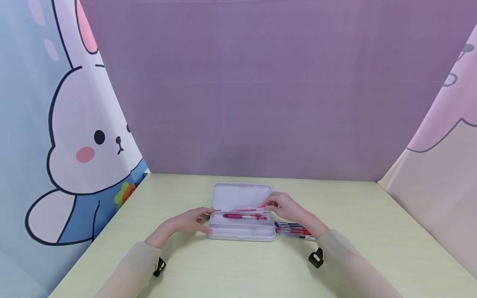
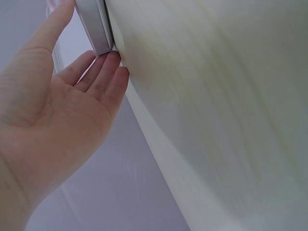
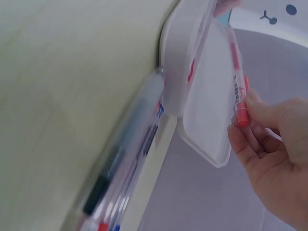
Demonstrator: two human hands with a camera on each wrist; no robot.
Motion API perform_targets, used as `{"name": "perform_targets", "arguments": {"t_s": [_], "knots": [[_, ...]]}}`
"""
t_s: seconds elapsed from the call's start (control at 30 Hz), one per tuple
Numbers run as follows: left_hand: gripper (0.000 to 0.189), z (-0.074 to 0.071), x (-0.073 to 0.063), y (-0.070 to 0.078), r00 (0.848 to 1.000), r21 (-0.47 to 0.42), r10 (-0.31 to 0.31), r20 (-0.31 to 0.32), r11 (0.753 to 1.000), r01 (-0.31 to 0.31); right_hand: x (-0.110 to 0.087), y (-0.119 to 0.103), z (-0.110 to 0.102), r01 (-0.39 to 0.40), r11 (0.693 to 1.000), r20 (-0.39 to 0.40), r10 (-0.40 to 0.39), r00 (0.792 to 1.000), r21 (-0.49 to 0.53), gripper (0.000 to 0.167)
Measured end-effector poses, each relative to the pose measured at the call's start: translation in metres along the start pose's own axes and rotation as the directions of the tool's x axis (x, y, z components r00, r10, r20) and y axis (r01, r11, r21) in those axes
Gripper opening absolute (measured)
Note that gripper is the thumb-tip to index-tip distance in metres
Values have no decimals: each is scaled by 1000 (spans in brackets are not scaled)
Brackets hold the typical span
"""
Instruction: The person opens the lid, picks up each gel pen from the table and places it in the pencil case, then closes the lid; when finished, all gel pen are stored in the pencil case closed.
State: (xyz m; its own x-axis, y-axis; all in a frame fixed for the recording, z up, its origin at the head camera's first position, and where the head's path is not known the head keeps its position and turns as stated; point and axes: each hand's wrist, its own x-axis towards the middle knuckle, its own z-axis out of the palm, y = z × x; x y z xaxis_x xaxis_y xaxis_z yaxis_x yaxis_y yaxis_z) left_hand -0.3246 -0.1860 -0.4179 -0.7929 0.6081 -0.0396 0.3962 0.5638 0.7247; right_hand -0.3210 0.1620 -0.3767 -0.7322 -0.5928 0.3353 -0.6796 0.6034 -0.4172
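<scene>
A white plastic pencil case (image 1: pixel 242 238) lies on the table with its lid (image 1: pixel 242 195) raised at the back. My left hand (image 1: pixel 187 222) rests at the case's left end, its fingers nearly straight and touching the side, as the left wrist view (image 2: pixel 72 106) also shows. Above the case, my right hand (image 1: pixel 286 205) pinches a clear pen with a red cap (image 3: pixel 237 84) between thumb and fingers. In the rear compartment lie a dark pink pen (image 1: pixel 232 216) and something red beside it. The front compartments show their bare bottoms.
Several loose pens (image 1: pixel 294 229) in blue, red and black lie to the right of the case, partly under my right forearm. The pale wooden table (image 1: pixel 231 269) meets a purple cloth backdrop (image 1: pixel 242 103). Printed curtains (image 1: pixel 85 124) hang at both sides.
</scene>
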Motion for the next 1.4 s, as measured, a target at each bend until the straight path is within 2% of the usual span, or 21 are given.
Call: {"name": "perform_targets", "arguments": {"t_s": [0.17,0.3,0.43,0.7,0.97,1.4], "knots": [[76,0,-2,-1,1000,11,5,-3,1000,-5,3,-3,11,8,1000,21,-7,1000,-8,11],[78,-1,-5,1,1000,42,31,-3,999,-30,5,-3,18,11,1000,28,-10,1000,-17,10],[77,-1,-5,1,1000,6,3,2,1000,-3,5,-2,23,16,1000,24,-16,1000,-12,10],[73,-2,-6,3,1000,13,-13,4,1000,13,5,-2,31,15,1000,66,-14,998,-14,10],[73,-1,-8,0,1000,12,-2,9,1000,2,7,-7,36,-63,998,110,65,992,-23,8],[73,-1,-11,2,1000,23,-17,14,1000,17,7,-12,40,-161,985,127,168,978,-63,4]]}}
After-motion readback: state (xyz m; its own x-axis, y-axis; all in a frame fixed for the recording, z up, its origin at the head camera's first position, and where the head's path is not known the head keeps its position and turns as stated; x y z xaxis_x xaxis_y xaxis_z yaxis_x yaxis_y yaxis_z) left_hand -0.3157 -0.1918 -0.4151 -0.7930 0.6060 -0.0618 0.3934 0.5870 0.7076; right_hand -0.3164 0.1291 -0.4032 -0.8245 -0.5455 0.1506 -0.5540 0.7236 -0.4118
